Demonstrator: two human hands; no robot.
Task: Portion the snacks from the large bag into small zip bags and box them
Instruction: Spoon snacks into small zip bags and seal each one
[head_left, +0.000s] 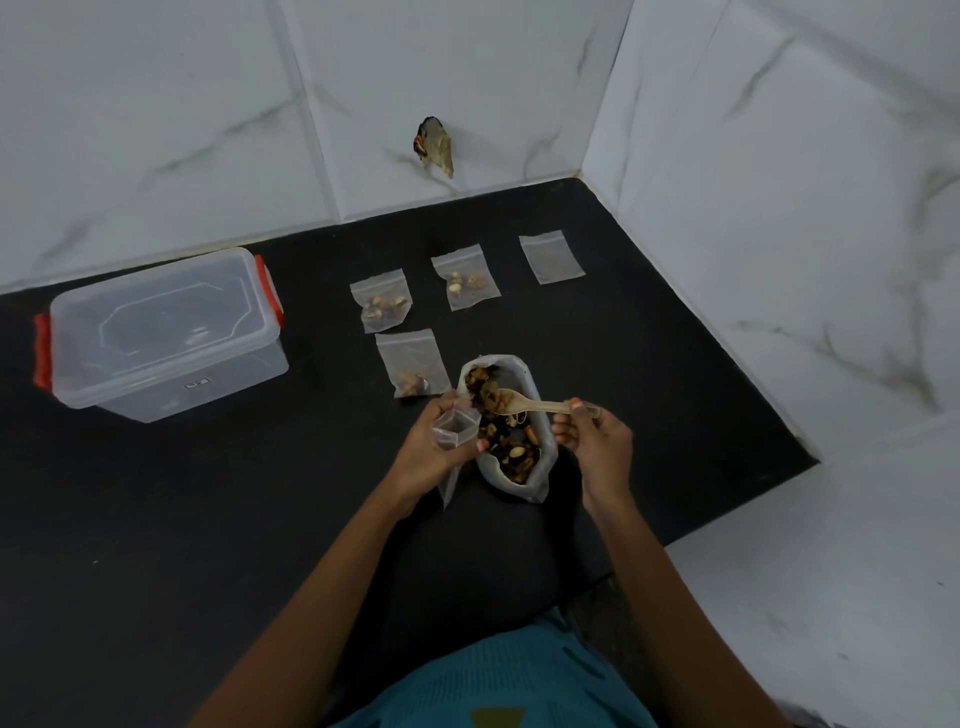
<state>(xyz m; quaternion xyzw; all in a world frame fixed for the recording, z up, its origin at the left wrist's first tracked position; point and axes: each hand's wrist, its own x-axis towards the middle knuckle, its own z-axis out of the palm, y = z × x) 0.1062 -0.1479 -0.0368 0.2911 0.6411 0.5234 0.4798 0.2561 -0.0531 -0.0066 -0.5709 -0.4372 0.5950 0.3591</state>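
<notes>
A large clear bag of mixed snacks (511, 447) stands open on the black counter (208, 519). My left hand (434, 457) holds a small empty zip bag (454, 427) open just left of it. My right hand (592, 436) pinches the handle of a wooden spoon (535, 406) whose bowl lies over the snacks in the large bag. Three small zip bags with snacks lie behind: one (413, 364) next to the large bag, one (382, 301) farther back, one (466, 278) to its right. An empty zip bag (551, 257) lies at the back right.
A clear plastic box with red latches (161, 332), lid on, stands at the left of the counter. White marble-pattern tiled walls (779, 208) close the back and right side. A hole with debris (434, 145) marks the back wall. The counter's right edge runs near my right hand.
</notes>
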